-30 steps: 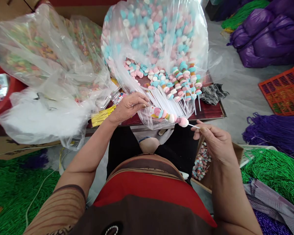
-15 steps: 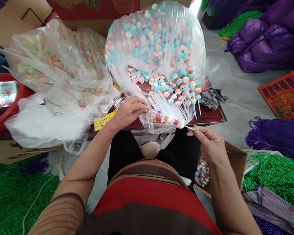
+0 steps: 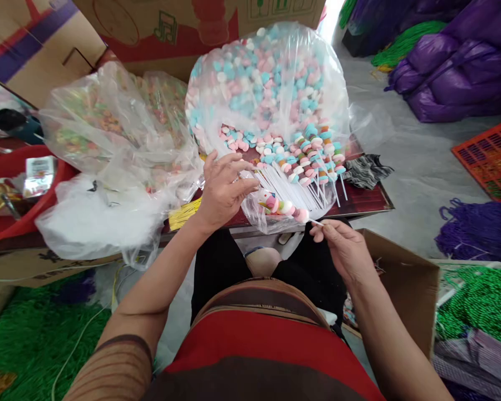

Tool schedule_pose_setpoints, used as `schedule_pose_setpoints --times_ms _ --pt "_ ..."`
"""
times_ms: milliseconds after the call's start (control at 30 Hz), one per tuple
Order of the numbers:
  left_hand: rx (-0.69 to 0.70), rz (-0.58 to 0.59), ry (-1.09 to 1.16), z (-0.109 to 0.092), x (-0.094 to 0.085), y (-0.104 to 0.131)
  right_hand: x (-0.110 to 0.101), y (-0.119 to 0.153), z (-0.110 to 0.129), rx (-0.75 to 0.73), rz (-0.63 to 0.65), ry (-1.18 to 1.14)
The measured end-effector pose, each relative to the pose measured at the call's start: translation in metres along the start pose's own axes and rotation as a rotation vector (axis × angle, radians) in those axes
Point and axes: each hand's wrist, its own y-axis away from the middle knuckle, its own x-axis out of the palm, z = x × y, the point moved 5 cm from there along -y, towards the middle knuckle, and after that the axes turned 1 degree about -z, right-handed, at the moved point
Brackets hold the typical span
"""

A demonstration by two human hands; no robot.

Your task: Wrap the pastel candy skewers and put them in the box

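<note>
My right hand pinches the white stick of a candy skewer, which points up and to the left, with pink, white and green pieces and a printed wrapper at its far end. Left of that end, my left hand is raised with its fingers apart, holding nothing that shows. Behind the skewer lie several bare white sticks on clear plastic. Finished-looking skewers of blue, pink and white candies are piled beyond them. A large clear bag of similar candies stands at the back.
Bags of orange-green candies and a white-filled bag lie left, beside a red basin and yellow ties. A grey cloth is at the table's right corner. An open carton stands by my right arm.
My left hand has spread its fingers and turned. The skewer in my right hand has shifted slightly left and down. The camera view has tilted, showing more of the cartons behind.
</note>
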Motion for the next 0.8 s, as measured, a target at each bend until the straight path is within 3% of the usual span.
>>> schedule_pose_setpoints --times_ms 67,200,333,400,467,533,600,700,800 --pt "-0.013 -0.087 -0.089 -0.006 -0.005 -0.007 0.015 0.003 -0.009 0.076 0.07 -0.121" --pt "0.086 -0.273 -0.159 -0.025 -0.015 -0.022 0.048 0.01 -0.024 0.17 0.165 -0.348" --pt "0.161 -0.465 0.019 -0.05 -0.022 -0.03 0.073 0.013 -0.029 0.218 0.217 -0.468" --pt "0.063 -0.526 0.215 -0.057 -0.019 -0.031 0.08 0.013 -0.026 0.214 0.232 -0.51" --pt "-0.176 -0.472 0.492 -0.052 -0.002 -0.033 0.085 0.009 -0.02 0.193 0.232 -0.535" --pt "-0.419 -0.304 0.79 -0.042 0.029 -0.035 0.089 -0.001 -0.012 0.164 0.201 -0.546" --pt "-0.55 -0.207 1.006 -0.029 0.059 -0.037 0.091 -0.015 -0.004 0.137 0.147 -0.56" --pt "-0.726 -0.346 1.077 -0.002 0.084 -0.033 0.089 -0.035 0.004 0.115 0.076 -0.594" --pt "-0.766 -0.328 1.056 0.007 0.093 -0.026 0.081 -0.042 0.006 0.115 0.06 -0.643"
